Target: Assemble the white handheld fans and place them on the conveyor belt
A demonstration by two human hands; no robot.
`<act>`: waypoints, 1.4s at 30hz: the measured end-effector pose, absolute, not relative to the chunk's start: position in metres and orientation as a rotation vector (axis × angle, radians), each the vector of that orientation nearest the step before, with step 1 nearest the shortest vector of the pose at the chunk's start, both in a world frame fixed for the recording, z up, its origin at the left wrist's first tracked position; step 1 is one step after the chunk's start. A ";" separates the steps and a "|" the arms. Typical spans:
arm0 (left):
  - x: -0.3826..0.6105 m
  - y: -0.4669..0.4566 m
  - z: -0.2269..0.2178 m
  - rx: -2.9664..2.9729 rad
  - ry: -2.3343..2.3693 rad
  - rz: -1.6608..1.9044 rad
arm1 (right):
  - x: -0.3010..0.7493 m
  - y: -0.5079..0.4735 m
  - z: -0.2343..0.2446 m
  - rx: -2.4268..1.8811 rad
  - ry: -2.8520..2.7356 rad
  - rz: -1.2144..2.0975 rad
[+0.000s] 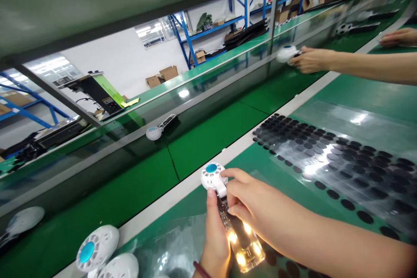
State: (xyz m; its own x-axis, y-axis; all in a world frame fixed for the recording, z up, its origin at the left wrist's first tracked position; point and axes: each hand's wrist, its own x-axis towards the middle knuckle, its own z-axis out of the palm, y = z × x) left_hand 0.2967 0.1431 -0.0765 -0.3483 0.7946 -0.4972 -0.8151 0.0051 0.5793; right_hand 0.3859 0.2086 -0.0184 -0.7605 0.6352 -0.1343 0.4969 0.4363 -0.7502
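Note:
A small white hand fan (213, 177) with a teal centre and a glossy, light-reflecting handle lies in my hands near the bench edge. My left hand (215, 236) is wrapped round the handle from below, thumb along its side. My right hand (252, 204) is closed in a pinch on the fan's neck, just under the round head. Beside them, a clear sheet (345, 156) carries several round black pads.
A green conveyor belt (208, 134) carries another fan (159, 129). More white fans (97, 247) lie at the lower left. Another person's hand (309, 58) holds a fan (286, 53) at the upper right. Blue shelving and cardboard boxes stand behind.

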 end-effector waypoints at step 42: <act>0.318 0.148 -0.063 0.319 1.120 1.643 | 0.423 0.193 -0.054 -0.700 -1.038 2.620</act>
State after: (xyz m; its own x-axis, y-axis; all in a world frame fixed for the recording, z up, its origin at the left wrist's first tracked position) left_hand 0.3183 0.1478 -0.0629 -0.3928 0.8628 -0.3184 -0.6112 0.0138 0.7913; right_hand 0.4233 0.1927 -0.0541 -0.8574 0.3821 -0.3447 -0.0423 -0.7199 -0.6927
